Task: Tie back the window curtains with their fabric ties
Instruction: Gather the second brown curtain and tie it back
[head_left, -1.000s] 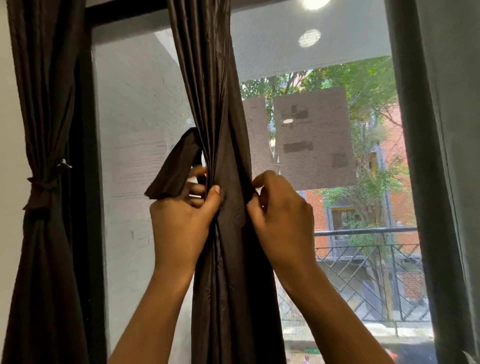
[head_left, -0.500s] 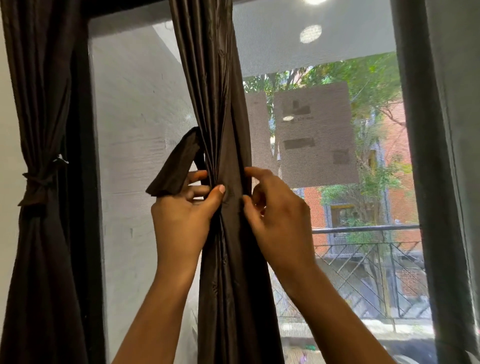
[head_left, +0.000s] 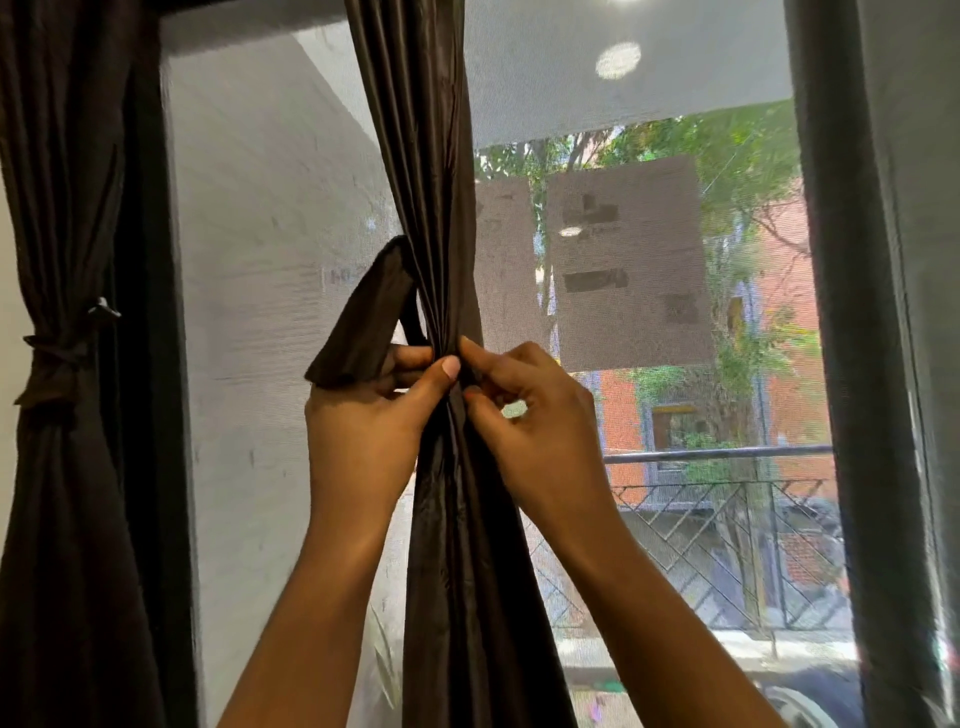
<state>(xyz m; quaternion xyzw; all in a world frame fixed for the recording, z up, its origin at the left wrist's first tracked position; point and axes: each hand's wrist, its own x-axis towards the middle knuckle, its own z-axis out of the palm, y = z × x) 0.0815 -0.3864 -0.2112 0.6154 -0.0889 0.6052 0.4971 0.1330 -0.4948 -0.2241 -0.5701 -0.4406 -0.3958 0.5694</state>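
Hands closed: your left hand grips the fabric tie beside the gathered middle curtain, while your right hand pinches its folds together so the tie can wrap around.

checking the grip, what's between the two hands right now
In the head view, the gathered middle curtain runs between the left hand and right hand, pinched from both sides; the fabric tie loops off to the left.

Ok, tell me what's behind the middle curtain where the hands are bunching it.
Behind the middle curtain is the window screen, with a balcony railing and trees outside. A fabric tie loops out leftward. How it passes behind the bunch is hidden.
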